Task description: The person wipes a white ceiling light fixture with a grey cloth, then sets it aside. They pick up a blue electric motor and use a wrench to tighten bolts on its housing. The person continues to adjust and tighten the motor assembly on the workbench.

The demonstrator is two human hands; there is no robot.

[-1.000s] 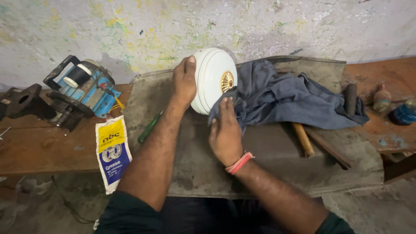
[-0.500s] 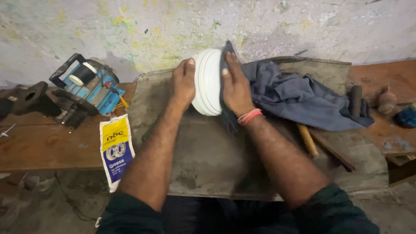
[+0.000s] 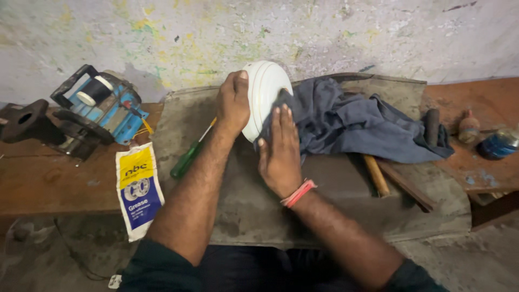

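Note:
My left hand (image 3: pixel 233 103) grips the left edge of a white round domed cover (image 3: pixel 265 89), holding it tilted on its edge over the grey mat (image 3: pixel 248 205). My right hand (image 3: pixel 280 154) lies flat with fingers spread, pressing a dark blue-grey cloth (image 3: pixel 357 121) against the cover's lower right side. A pink band sits on my right wrist. The cloth trails away to the right across the mat.
A green-handled screwdriver (image 3: pixel 186 159) lies left of my left arm. A yellow, white and blue pouch (image 3: pixel 138 186) hangs over the bench edge. A blue-and-black machine part (image 3: pixel 86 111) stands at left. A wooden handle (image 3: pixel 374 174), a small bottle (image 3: pixel 468 127) and a blue lid (image 3: pixel 498 143) lie at right.
My right hand has slid down from the top of the cover to its lower right side, dragging the cloth with it. The cover has turned more edge-on.

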